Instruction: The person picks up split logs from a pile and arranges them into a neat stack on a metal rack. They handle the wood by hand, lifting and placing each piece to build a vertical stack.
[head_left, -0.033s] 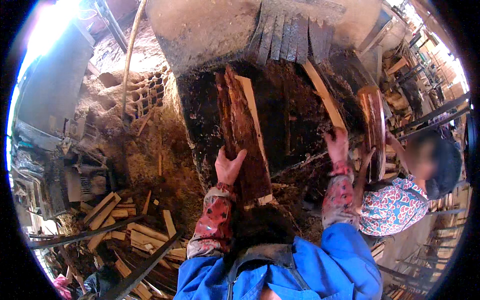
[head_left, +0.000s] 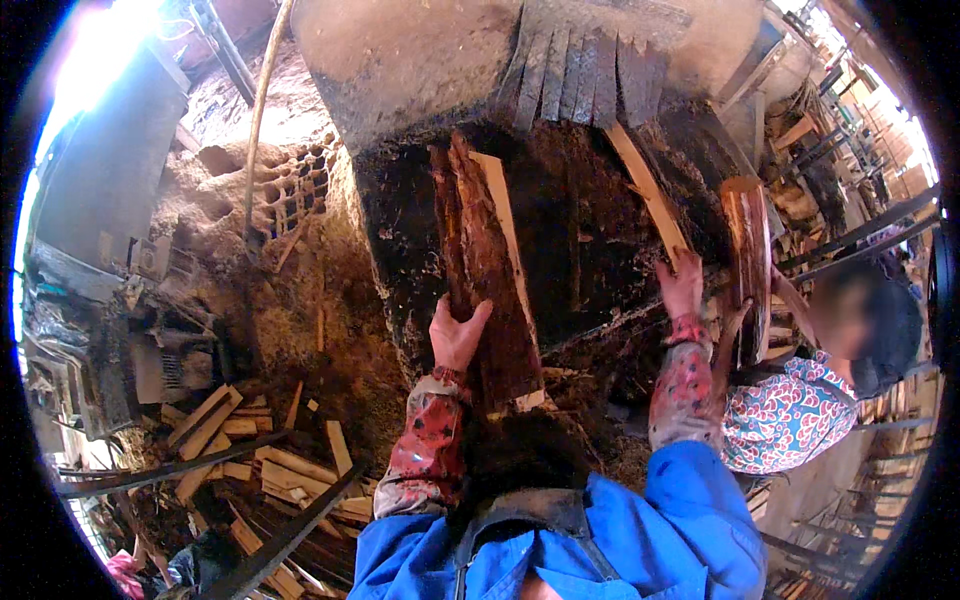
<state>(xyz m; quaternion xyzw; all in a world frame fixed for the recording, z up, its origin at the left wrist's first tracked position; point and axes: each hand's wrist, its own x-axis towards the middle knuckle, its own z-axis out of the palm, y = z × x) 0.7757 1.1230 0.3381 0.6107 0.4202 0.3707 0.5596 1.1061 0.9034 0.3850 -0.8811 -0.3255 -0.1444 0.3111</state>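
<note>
Item: split log slab (head_left: 490,270), reddish-brown, rough-barked, lying lengthwise on the dark workbench (head_left: 580,240). It looks heavy, rigid and splintery; best gripped along its long edges near the close end. Left hand (head_left: 457,335): at the slab's left edge, fingers curled against the wood, thumb spread, partly closed on it. Right hand (head_left: 683,285): right of the slab, fingers closed around the lower end of a pale thin strip (head_left: 650,195). Offcuts (head_left: 225,420) lie left of the bench.

Slab (head_left: 485,270) left of thin strip (head_left: 650,195)
</note>
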